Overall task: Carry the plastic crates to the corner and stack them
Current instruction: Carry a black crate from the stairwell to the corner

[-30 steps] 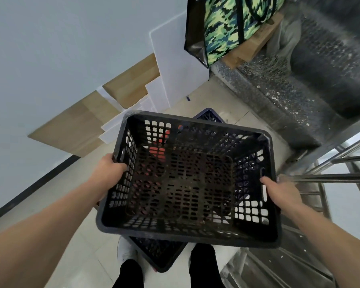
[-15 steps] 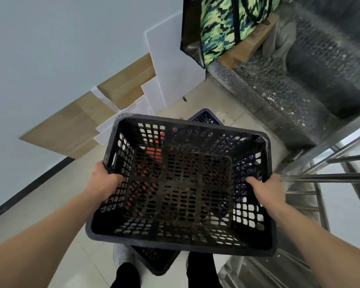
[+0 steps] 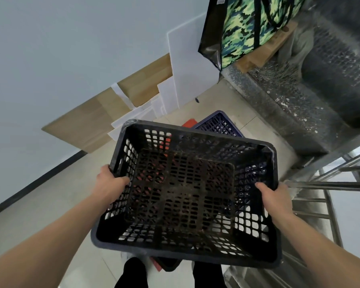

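I hold a black perforated plastic crate (image 3: 185, 196) in the air in front of me, open side up and empty. My left hand (image 3: 110, 183) grips its left rim, thumb inside the wall. My right hand (image 3: 275, 198) grips the right rim the same way. Beneath it on the floor sits a blue crate (image 3: 218, 124), mostly hidden, its far corner showing past the black crate's rim. Something red (image 3: 188, 123) shows beside and under the blue crate.
White boards (image 3: 187, 65) and brown panels (image 3: 92, 123) lean on the wall ahead. A camouflage bag (image 3: 249, 26) sits on a grey speckled ledge (image 3: 289, 104) at right. A steel railing (image 3: 330, 183) runs close on the right. My feet (image 3: 133, 273) stand below the crate.
The black crate has dropped slightly and tilted. More of the blue crate's far corner and the red object now show beyond its rim. Both hands keep their grip.
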